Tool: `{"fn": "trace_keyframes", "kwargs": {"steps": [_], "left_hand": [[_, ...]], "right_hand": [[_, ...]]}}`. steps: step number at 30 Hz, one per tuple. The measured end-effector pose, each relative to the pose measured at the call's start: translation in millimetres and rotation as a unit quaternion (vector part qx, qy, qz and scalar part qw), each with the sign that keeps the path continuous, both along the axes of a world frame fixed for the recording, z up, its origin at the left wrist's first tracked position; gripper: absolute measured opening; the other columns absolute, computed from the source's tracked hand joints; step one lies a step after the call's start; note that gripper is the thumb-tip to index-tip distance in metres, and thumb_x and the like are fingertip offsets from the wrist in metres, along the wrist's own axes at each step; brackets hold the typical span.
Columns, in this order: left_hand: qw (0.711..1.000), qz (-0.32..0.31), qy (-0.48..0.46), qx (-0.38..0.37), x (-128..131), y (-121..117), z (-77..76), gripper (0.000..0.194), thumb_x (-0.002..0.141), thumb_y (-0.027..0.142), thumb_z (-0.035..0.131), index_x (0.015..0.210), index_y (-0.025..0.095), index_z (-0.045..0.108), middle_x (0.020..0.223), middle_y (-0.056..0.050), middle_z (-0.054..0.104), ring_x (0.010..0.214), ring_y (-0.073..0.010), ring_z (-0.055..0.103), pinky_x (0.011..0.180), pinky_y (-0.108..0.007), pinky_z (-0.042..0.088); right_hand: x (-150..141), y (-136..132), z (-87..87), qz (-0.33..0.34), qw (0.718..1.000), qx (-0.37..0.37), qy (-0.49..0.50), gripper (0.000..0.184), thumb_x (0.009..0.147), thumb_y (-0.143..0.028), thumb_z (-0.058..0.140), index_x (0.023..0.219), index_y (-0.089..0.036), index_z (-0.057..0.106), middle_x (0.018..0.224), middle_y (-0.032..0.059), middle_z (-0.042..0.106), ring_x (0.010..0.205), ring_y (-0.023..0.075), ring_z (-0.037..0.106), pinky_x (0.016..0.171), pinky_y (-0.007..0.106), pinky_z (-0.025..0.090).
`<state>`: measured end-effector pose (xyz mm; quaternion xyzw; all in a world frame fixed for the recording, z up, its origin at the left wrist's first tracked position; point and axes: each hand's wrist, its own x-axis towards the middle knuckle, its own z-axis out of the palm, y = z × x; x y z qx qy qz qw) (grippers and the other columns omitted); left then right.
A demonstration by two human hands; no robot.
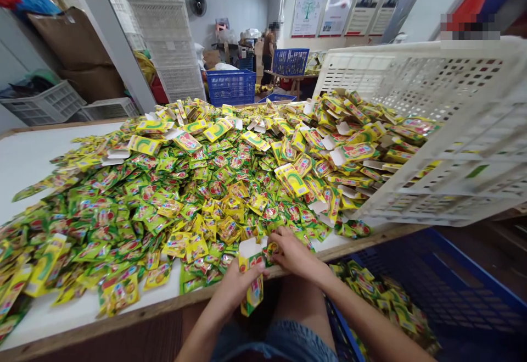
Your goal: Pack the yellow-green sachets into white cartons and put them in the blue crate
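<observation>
A big heap of small green and yellow sachets (pixel 185 186) covers the white table (pixel 28 159). Among them lie small yellow cartons (pixel 144 145), some with open white flaps. My left hand (pixel 234 288) grips one open yellow carton (pixel 251 274) at the table's front edge. My right hand (pixel 294 252) is closed in a pinch on a few sachets (pixel 270 252) just beside the carton's open top.
A white perforated crate (pixel 444 131) lies tipped on its side at the right, spilling cartons and sachets. A blue crate (pixel 436 290) with filled cartons sits low at my right. Further back are blue crates (pixel 230 84), stacked white crates (pixel 160 27) and a person.
</observation>
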<state>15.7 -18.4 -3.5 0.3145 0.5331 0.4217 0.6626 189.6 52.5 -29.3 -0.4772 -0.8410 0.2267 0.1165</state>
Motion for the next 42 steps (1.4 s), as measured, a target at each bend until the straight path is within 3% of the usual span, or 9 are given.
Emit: {"fn": "trace_keyframes", "kwargs": {"steps": [6,11,20,29,34,38,42], "left_hand": [[0.998,-0.044,-0.047,-0.004,2,-1,-0.1,0.048,0.065,0.037,0.075,0.102,0.012,0.058,0.083,-0.011,0.074,0.084,-0.0260,0.069,0.078,-0.034,0.049],[0.997,-0.056,-0.032,0.042,1,0,7.6,0.048,0.068,0.040,0.072,0.104,0.011,0.057,0.078,-0.012,0.075,0.080,-0.0250,0.069,0.075,-0.032,0.049],[0.991,-0.097,0.012,0.096,-10,1,10.9,0.045,0.078,0.043,0.062,0.106,0.008,0.057,0.075,-0.013,0.074,0.075,-0.0236,0.068,0.071,-0.032,0.050],[0.992,-0.102,-0.039,0.061,-2,-7,9.8,0.052,0.070,0.043,0.070,0.108,0.010,0.056,0.079,-0.013,0.074,0.078,-0.0260,0.069,0.065,-0.030,0.050],[0.997,-0.052,-0.039,0.049,-4,-5,5.7,0.053,0.067,0.046,0.071,0.105,0.011,0.058,0.077,-0.013,0.074,0.077,-0.0270,0.069,0.061,-0.030,0.050],[0.997,-0.045,-0.050,0.039,-5,-2,4.8,0.052,0.067,0.046,0.072,0.103,0.010,0.060,0.073,-0.012,0.073,0.071,-0.0259,0.069,0.061,-0.031,0.051],[0.996,-0.047,-0.056,0.043,-5,0,5.4,0.047,0.069,0.043,0.070,0.103,0.012,0.062,0.072,-0.010,0.072,0.071,-0.0239,0.068,0.064,-0.030,0.051]], "right_hand": [[4,-8,0.0,-0.018,0.986,-0.043,0.162,0.016,0.076,-0.009,0.051,0.088,-0.020,0.055,0.092,0.0028,0.057,0.091,0.0189,0.053,0.080,0.030,0.040],[3,-16,10.5,-0.027,0.960,-0.084,0.268,0.028,0.083,-0.010,0.043,0.107,-0.022,0.048,0.104,0.0036,0.058,0.095,0.0176,0.055,0.083,0.030,0.042],[3,-13,19.4,0.022,0.953,-0.099,0.287,0.036,0.084,-0.009,0.042,0.117,-0.022,0.042,0.117,0.0074,0.050,0.113,0.0187,0.046,0.096,0.036,0.038],[-7,-20,16.5,-0.055,0.941,-0.099,0.319,0.023,0.087,-0.022,0.045,0.110,-0.023,0.049,0.094,0.0037,0.057,0.082,0.0161,0.058,0.073,0.030,0.049],[-7,-24,16.4,-0.110,0.900,-0.126,0.403,0.040,0.083,-0.031,0.056,0.121,-0.023,0.045,0.100,0.0048,0.059,0.087,0.0175,0.061,0.076,0.031,0.050],[-5,-32,14.5,-0.097,0.891,-0.173,0.409,0.026,0.083,-0.038,0.056,0.099,-0.018,0.058,0.089,0.0038,0.065,0.084,0.0188,0.061,0.076,0.031,0.049],[-1,-29,18.7,-0.155,0.887,-0.115,0.420,0.025,0.083,-0.039,0.058,0.093,-0.017,0.059,0.086,0.0038,0.065,0.080,0.0185,0.060,0.073,0.030,0.048]]}}
